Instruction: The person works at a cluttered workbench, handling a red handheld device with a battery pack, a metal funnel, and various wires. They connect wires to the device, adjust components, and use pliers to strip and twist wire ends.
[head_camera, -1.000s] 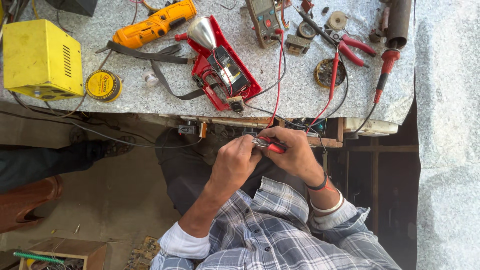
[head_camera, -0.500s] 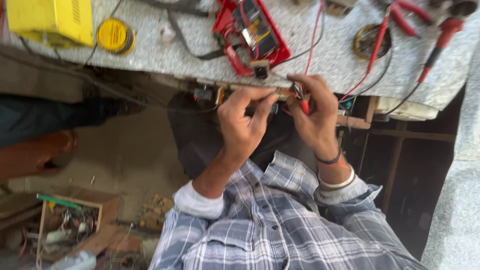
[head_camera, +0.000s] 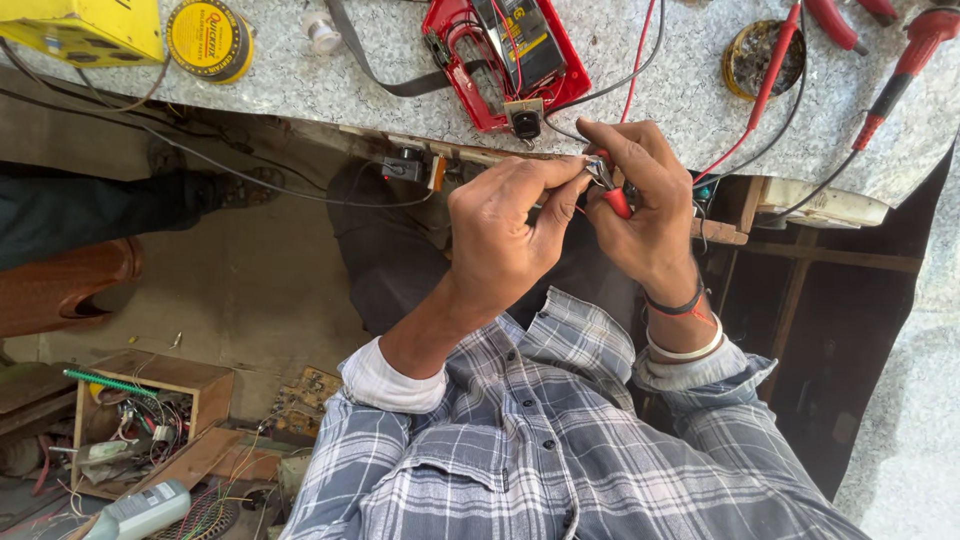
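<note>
Both your hands meet just below the edge of the speckled grey stone bench (head_camera: 660, 90). Your left hand (head_camera: 505, 235) pinches something too small to tell against the red-handled small pliers (head_camera: 610, 190) gripped in your right hand (head_camera: 645, 205). Beyond, on the bench, an open red plastic case (head_camera: 475, 70) holds a black meter. Farther left lies a round yellow tin (head_camera: 208, 40).

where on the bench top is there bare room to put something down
Bare speckled bench top lies between the round yellow tin and the red meter case. Right of the case, red leads and screwdriver crowd it.
</note>
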